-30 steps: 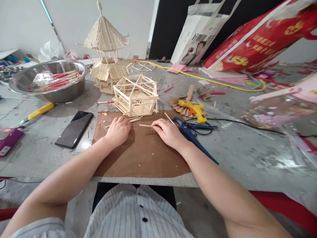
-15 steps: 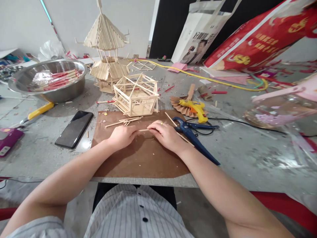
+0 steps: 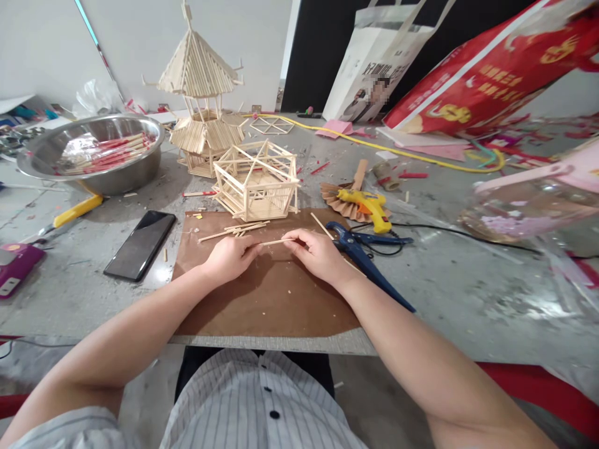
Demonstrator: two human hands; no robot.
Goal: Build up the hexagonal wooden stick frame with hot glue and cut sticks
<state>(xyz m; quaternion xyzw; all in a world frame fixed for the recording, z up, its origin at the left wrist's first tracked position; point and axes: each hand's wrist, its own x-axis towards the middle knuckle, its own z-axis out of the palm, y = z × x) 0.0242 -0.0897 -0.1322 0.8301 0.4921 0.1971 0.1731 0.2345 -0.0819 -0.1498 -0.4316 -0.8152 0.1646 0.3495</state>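
Between my two hands a thin wooden stick is held level above a brown sheet. My left hand pinches its left end, and my right hand is closed on its right end. Just beyond my left hand lie several loose wooden sticks. A hexagonal stick frame stands at the sheet's far edge. Behind it, to the left, rises a model pavilion built of sticks, with a pointed roof. Blue-handled cutters rest to the right of my right hand, partly over another stick.
A black phone and a steel bowl with bundled sticks are on the left, near a yellow-handled tool. At right are a yellow glue gun with its cord, a pink-lidded container and a red bag.
My hands have moved slightly apart, the right one shifting a little to the right. More of the stick shows between them, and its right end sits a bit higher.
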